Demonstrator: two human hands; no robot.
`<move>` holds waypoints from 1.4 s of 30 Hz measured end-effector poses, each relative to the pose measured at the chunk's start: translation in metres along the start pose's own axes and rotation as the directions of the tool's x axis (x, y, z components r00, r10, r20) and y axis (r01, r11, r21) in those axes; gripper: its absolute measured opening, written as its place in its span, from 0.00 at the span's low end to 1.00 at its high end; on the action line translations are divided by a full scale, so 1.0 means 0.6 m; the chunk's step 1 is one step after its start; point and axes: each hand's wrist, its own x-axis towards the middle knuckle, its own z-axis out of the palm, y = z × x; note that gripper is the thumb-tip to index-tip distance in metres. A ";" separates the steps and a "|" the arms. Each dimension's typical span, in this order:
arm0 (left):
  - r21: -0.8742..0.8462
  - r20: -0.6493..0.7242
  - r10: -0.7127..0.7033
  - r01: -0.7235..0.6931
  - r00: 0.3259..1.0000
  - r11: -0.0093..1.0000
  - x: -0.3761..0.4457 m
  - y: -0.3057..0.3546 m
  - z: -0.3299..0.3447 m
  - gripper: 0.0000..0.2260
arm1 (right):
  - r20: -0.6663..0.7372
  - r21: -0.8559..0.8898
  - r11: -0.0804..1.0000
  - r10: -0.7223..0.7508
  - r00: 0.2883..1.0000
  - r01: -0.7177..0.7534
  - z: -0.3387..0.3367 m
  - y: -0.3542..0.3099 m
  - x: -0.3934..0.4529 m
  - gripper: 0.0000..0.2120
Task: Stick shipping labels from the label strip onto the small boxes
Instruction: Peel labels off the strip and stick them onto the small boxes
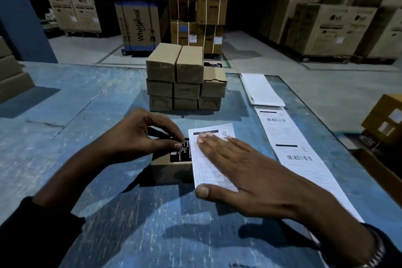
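Observed on the blue worktable [65, 115], taking the small brown carton under the hands as landmark.

Left of the carton: the left hand [139, 135] reaches in from the near-left, its fingers curled and their tips bearing on the black printed patch on the top face. It steadies the carton; it carries nothing.

The small box [171, 169] lies flat on the table in front of the person, directly nearer than the stack of small boxes [182, 78], which stands three tiers high and well apart from it.

On the carton's right half: a white shipping label [208, 159] lies across the top and overhangs the right edge. The right hand [237, 169] lies flat upon it, fingers straight and together, thumb spread at the label's near edge; a pressing palm, nothing gripped.

Right of the carton: the label strip [289, 148] runs along the table edge, two barcoded labels showing, with a blank white sheet [261, 89] at its far end.

Assessment: the label is thin, limp paper, apt to crease or trap air; best handled by a corner or edge and smoothed outward from the stuck side. The overhang will need folding down over the edge. The carton appears light and stiff enough to take palm pressure, but liable to slide, so steadying it is warranted.
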 end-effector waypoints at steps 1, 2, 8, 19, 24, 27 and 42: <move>0.017 0.024 0.028 -0.028 0.999 0.999 -0.001 0.002 0.002 0.08 | 0.011 0.005 0.999 0.049 0.999 -0.049 -0.002 0.006 -0.003 0.50; 0.025 0.044 0.045 -0.046 0.998 0.999 -0.001 0.004 0.003 0.07 | 0.020 0.017 0.995 0.100 0.995 -0.100 -0.005 0.014 -0.006 0.51; -0.025 0.018 0.013 -0.013 1.000 1.000 0.000 0.003 0.004 0.07 | -0.172 0.068 0.960 0.280 0.944 -0.272 -0.017 0.035 -0.009 0.52; -0.044 0.033 -0.006 0.007 0.999 0.999 0.000 0.006 -0.001 0.05 | -0.089 0.028 0.998 0.064 0.994 -0.062 0.022 -0.024 0.013 0.42; -0.054 0.041 -0.016 0.019 0.999 0.998 -0.001 0.008 0.000 0.05 | 0.017 0.136 0.956 0.259 0.966 -0.258 0.004 -0.013 0.000 0.46; -0.055 0.037 -0.027 0.029 0.999 0.998 -0.001 0.008 0.000 0.05 | 0.078 0.246 0.900 0.350 0.933 -0.359 -0.004 -0.016 -0.007 0.48; -0.050 0.066 -0.007 0.011 0.998 0.999 0.001 0.005 -0.003 0.04 | -0.215 0.132 0.988 0.107 0.971 -0.080 0.010 -0.023 0.008 0.38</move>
